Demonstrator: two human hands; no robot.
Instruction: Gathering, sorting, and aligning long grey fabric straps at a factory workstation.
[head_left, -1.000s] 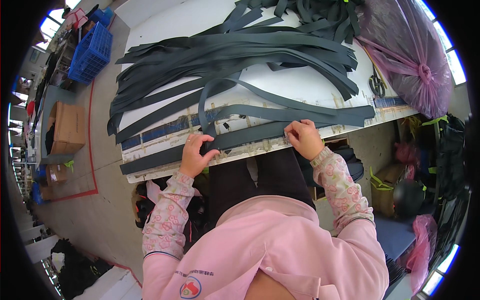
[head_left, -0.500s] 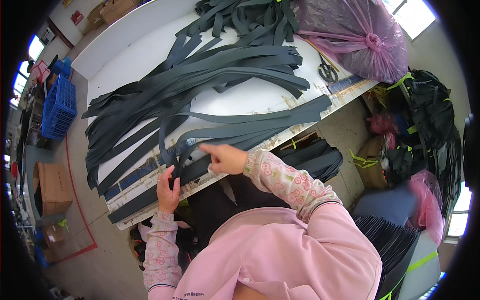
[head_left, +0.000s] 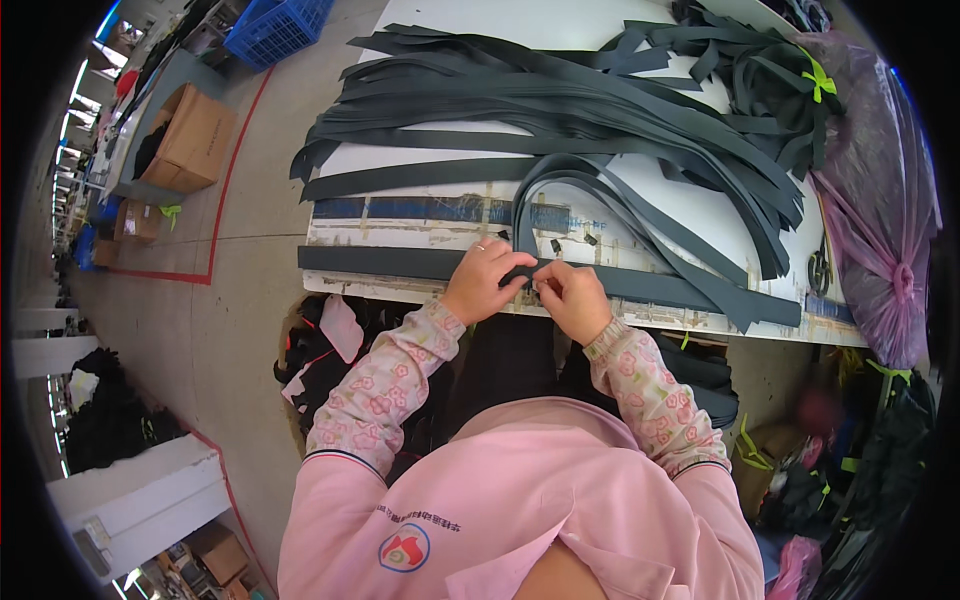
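Observation:
Flat dark grey webbing straps (head_left: 521, 215) arch up from my hands and curve over to the right, loose ends lying near the table's front edge. My left hand (head_left: 483, 281) curls its thumb and fingers around the near end of these straps. Close beside it, my right hand (head_left: 574, 300) is closed in a pinch at the same end; its fingertips hide most of what lies between them. Under both hands a single long strap (head_left: 375, 262) runs flat along the front edge. A large pile of similar straps (head_left: 560, 100) covers the table behind.
The white table (head_left: 440, 285) has worn tape along its front. Black-handled scissors (head_left: 820, 270) lie at its right end, beside a tied pink plastic bag (head_left: 890, 230). Dark material hangs below the edge (head_left: 700, 385). Cardboard box (head_left: 190, 140) and blue crate (head_left: 275, 30) stand left.
The view has swung, shifting the table to the right. My right hand, earlier with a finger extended, has come beside the left and closed in a pinch at the strap end.

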